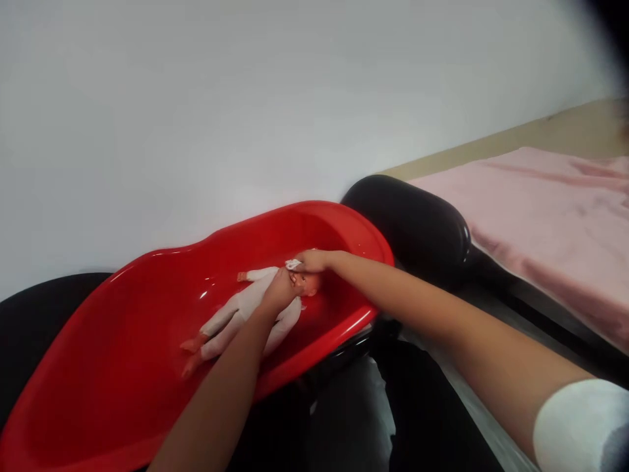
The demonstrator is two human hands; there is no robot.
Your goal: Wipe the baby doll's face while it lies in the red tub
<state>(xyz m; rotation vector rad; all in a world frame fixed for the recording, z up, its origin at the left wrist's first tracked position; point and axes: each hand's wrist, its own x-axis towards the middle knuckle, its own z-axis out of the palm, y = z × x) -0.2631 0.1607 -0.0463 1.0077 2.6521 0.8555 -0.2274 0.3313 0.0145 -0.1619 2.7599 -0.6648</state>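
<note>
White wall [246, 98] fills the top of the view. Pink blanket [550, 216] spread flat at right. Red plastic baby tub [98, 367] sits in front, a black rounded cushion [417, 223] just behind its right end. Baby doll [240, 311] in a white suit lies on its back inside the tub — head toward the right end, legs toward the left. Left hand [280, 292] rests on the doll's chest and neck, fingers curled over it. Right hand [312, 261] pinches a small white cloth [293, 264] just above the doll's head — cloth right by the head, contact unclear.
</note>
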